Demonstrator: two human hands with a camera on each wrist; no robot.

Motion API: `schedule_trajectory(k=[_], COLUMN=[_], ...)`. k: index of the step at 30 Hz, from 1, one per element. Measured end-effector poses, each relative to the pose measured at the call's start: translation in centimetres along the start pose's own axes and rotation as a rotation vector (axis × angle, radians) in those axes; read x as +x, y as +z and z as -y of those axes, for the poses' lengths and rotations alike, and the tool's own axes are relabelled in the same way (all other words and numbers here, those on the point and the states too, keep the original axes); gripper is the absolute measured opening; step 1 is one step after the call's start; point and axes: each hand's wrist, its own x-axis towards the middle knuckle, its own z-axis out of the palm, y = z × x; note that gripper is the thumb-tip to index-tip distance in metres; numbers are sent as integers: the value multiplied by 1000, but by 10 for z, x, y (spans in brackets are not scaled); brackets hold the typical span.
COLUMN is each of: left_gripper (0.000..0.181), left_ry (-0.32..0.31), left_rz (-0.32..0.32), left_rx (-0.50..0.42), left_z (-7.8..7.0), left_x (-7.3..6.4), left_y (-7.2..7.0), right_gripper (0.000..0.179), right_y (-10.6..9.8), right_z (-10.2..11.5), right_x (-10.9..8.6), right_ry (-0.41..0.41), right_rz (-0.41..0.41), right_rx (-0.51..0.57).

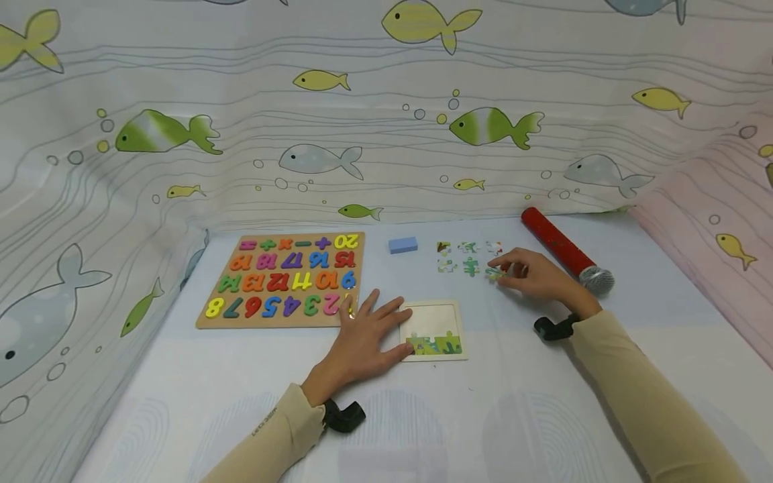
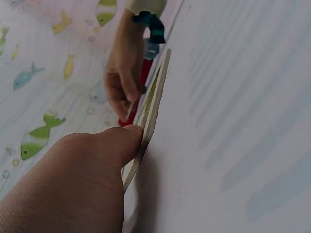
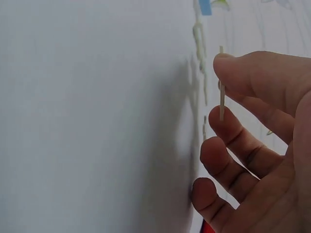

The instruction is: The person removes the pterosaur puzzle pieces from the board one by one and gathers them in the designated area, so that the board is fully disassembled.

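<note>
A shallow wooden puzzle frame (image 1: pixel 435 358), a row of green printed pieces (image 1: pixel 447 345) fitted along its near side and its pale base left bare above, is steadied at its left edge by a person's left hand (image 1: pixel 368 339), the fingers spread and the thumb laid on the rim. In the right hand (image 1: pixel 534 274), a thin puzzle piece (image 3: pixel 222 102) is pinched between thumb and forefinger, the other fingers loosely bent, beside five loose pieces (image 1: pixel 471 267) set out in two rows. At left, a number board (image 1: pixel 272 323) is filled with colored numerals and arithmetic signs (image 1: pixel 284 281). A blue block (image 1: pixel 402 245) and a red-handled microphone (image 1: pixel 558 245) are also seen on the white tabletop (image 1: pixel 507 402), which is enclosed by fish-print sheeting (image 1: pixel 241 87), pinkish at right.
</note>
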Motion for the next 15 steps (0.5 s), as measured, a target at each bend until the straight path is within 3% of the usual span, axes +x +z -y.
schedule_trajectory(k=[15], left_gripper=[65], left_ry=[1], left_rz=[-2], left_rx=[18], left_z=[1], left_x=[0], left_y=[-1], right_gripper=[35], right_y=[-6], right_z=[-8], right_x=[20], right_ry=[-7], right_rz=[51], right_rx=[-70])
